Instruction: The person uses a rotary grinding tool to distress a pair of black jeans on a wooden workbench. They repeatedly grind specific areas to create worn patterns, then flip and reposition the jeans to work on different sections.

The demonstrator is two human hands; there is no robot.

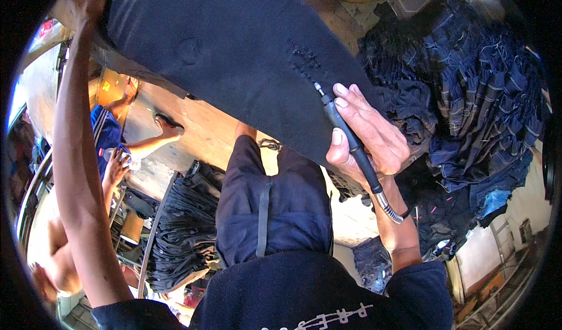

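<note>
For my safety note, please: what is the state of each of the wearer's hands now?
Left hand: at the edge of the dark fabric; open or closed unclear.
Right hand: closed, holding a black pen-shaped tool.

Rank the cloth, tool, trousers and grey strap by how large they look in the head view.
1. Cloth
2. Trousers
3. Tool, partly covered by the fingers
4. Grey strap

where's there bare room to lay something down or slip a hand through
Bare: the dark cloth between left hand and pen tool; tan floor between cloth, co-worker's foot and dark trousers. Crowded: the right side, heaped with dark garments.
</note>
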